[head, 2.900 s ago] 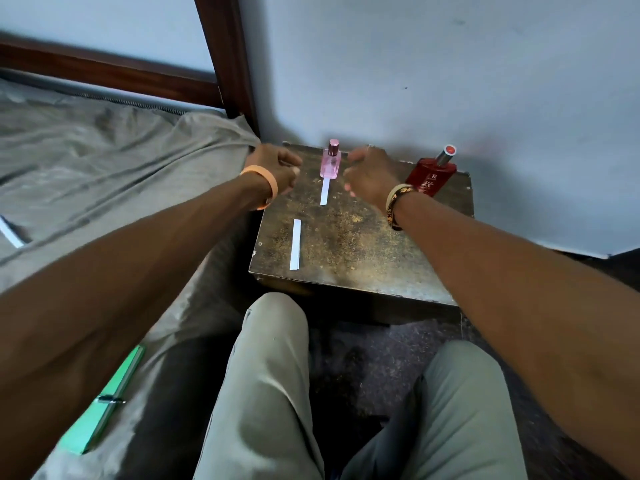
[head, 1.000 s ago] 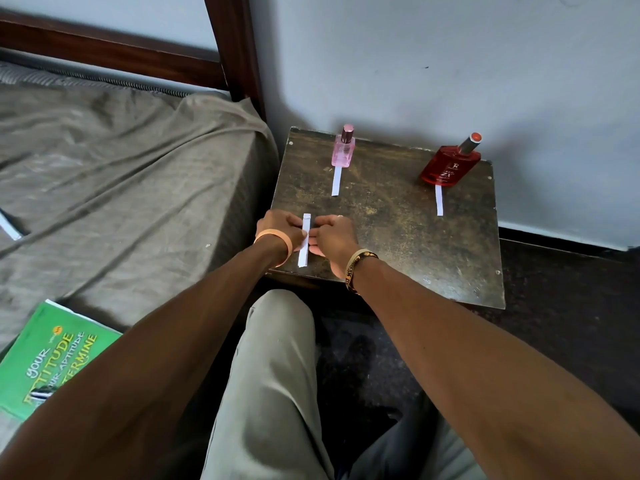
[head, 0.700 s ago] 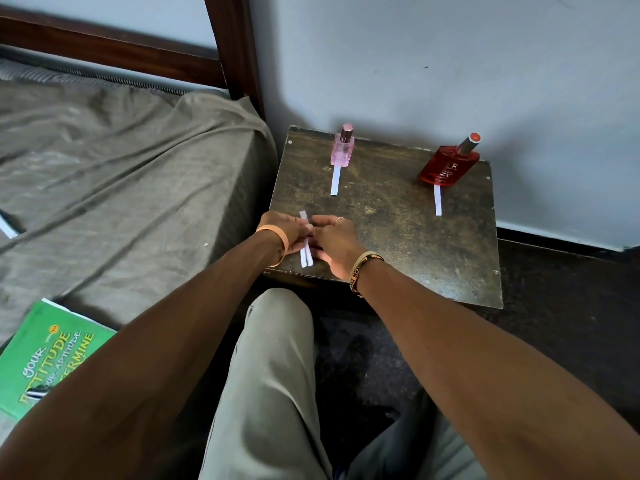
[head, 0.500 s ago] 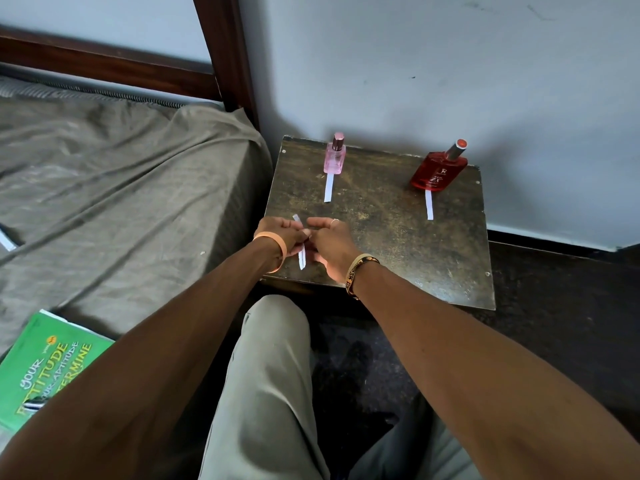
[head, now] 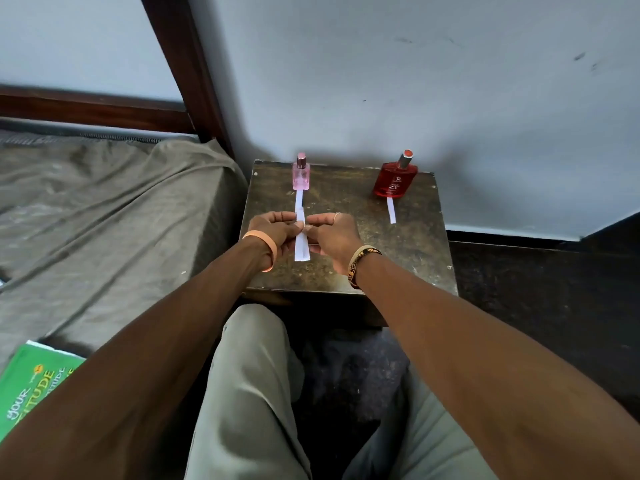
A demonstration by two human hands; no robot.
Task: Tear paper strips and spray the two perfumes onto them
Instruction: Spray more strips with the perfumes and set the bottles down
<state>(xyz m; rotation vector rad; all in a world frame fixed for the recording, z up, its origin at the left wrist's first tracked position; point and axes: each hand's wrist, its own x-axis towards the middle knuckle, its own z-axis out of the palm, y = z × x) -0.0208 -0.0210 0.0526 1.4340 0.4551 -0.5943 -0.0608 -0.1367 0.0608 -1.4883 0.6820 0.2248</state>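
Observation:
My left hand (head: 273, 230) and my right hand (head: 334, 235) both pinch a white paper strip (head: 301, 245) near its top, holding it upright above the small dark table (head: 408, 247). A pink perfume bottle (head: 300, 173) stands at the table's back left, with a white strip (head: 298, 199) lying in front of it. A red perfume bottle (head: 394, 180) stands at the back right, and another white strip (head: 391, 211) lies in front of that one.
A bed with a grey sheet (head: 104, 220) lies to the left, its dark wooden post (head: 194, 81) beside the table. A green book (head: 34, 382) rests on the bed at lower left. The wall (head: 415, 81) is right behind the table. My knees are below.
Both hands went from the back of the table to the strip near its front edge, picked it up and raised it off the surface. The camera view shifted.

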